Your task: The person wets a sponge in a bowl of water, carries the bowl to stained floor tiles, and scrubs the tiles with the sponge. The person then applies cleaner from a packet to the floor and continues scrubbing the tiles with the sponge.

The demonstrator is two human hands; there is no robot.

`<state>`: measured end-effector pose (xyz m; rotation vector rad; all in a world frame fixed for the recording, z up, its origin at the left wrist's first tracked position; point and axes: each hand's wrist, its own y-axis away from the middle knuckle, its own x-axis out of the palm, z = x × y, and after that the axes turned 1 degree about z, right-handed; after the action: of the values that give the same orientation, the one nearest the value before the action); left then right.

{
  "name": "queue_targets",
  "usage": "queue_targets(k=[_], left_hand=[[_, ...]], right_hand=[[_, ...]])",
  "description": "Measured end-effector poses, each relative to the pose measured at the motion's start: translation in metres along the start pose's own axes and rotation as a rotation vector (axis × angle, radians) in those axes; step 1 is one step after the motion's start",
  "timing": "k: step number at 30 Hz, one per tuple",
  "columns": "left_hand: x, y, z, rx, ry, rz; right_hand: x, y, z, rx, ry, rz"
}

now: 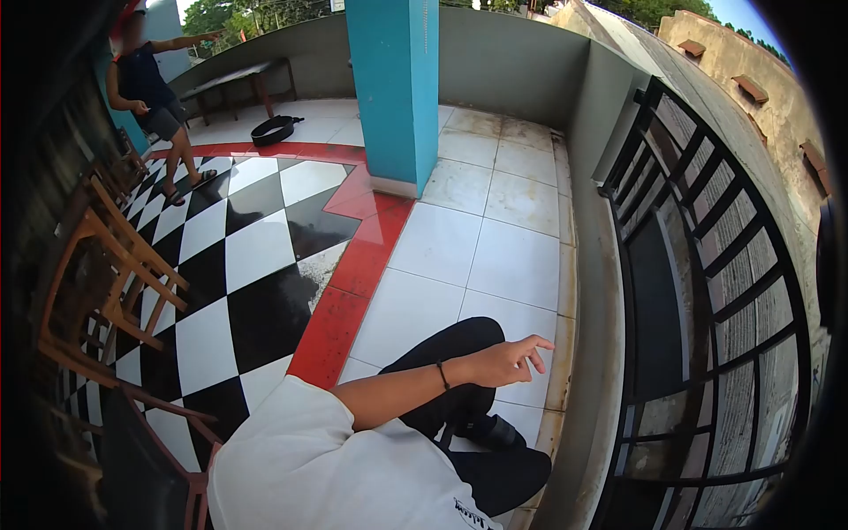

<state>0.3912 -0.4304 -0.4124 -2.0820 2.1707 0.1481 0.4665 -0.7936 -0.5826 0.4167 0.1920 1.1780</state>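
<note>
My left hand [515,360] is held out past my raised knee [473,340], with a dark band [443,375] around its wrist. Nothing is in it; the index finger is stretched out and the other fingers are loosely bent and apart. My forearm rests over the black trouser leg. Beneath the hand lie white floor tiles [508,309], and the low ledge along the railing is to its right. A dark shoe [495,431] shows between my legs. My right hand is out of the picture.
A black metal railing [760,340] runs along the right. A blue pillar [393,88] stands ahead. Wooden chairs [110,256] are at left on checkered tiles. Farther back are a person [146,84] with one arm stretched out, a bench [231,79] and a black ring-shaped object [272,131].
</note>
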Motion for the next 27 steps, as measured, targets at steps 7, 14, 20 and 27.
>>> queue_targets(k=[7, 14, 20, 27], left_hand=[[-0.032, 0.027, -0.005, -0.088, -0.119, -0.095], [-0.12, -0.157, -0.138, 0.016, -0.728, -0.402], [-0.107, -0.259, -0.216, 0.084, -0.974, -0.527], [0.136, -0.252, -0.241, 0.738, -0.907, -0.565]], right_hand=[[0.049, 0.012, 0.024, -0.055, 0.067, 0.192], [0.064, 0.024, 0.044, -0.098, 0.052, 0.243], [0.063, 0.025, 0.051, -0.13, 0.045, 0.232], [0.059, 0.032, 0.054, -0.144, 0.065, 0.168]])
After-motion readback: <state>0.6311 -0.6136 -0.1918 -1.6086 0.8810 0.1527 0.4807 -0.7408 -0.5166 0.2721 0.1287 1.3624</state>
